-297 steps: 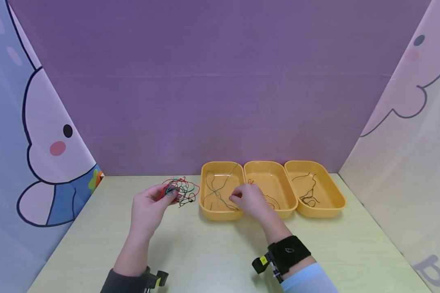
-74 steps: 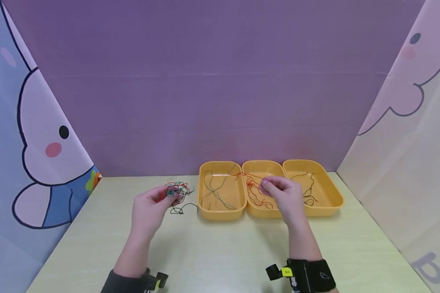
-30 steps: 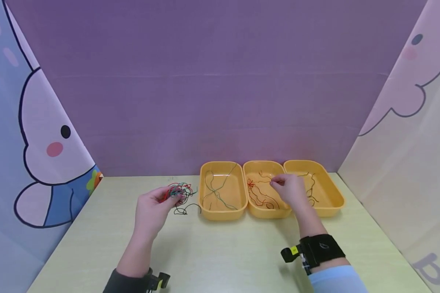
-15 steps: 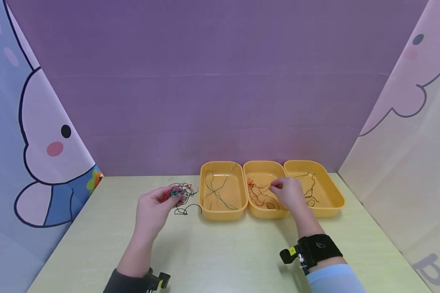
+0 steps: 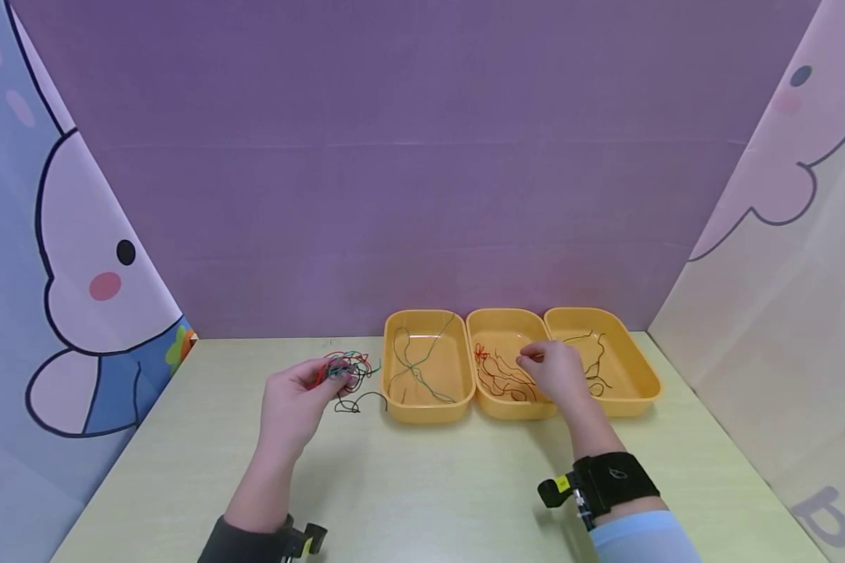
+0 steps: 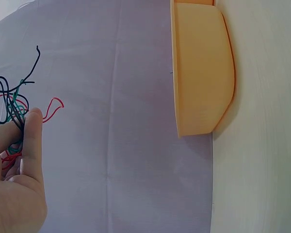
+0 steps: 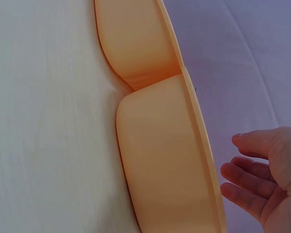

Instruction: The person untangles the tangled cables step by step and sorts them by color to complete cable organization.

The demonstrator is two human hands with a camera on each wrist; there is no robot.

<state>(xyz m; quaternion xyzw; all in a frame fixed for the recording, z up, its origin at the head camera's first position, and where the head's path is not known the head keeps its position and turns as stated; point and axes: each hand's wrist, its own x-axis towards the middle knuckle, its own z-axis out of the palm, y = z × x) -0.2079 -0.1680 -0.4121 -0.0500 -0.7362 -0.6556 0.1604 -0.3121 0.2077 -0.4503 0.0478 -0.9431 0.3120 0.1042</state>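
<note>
My left hand [image 5: 292,403] pinches a tangle of thin red, green and black wires [image 5: 350,366] left of the trays. A loose black loop dangles below that tangle. In the left wrist view, thumb and fingers press the wire bundle [image 6: 14,104] between them. Over the right side of the middle yellow tray [image 5: 510,408] hovers my right hand [image 5: 558,374]. Its thumb and fingers [image 7: 250,182] stand apart in the right wrist view, with nothing between them. Several red wires [image 5: 493,374] lie curled in that middle tray.
Green wires [image 5: 417,366] lie in the left yellow tray [image 5: 426,414]. Dark wires [image 5: 596,375] lie in the right yellow tray [image 5: 623,408], partly behind my right hand. The trays stand side by side against a purple backdrop [image 5: 422,172] on the pale table [image 5: 422,493].
My right hand has carried a red wire rightward, lowered it into the middle tray and let go of it; the fingers have parted. The left hand has kept its hold nearly in place.
</note>
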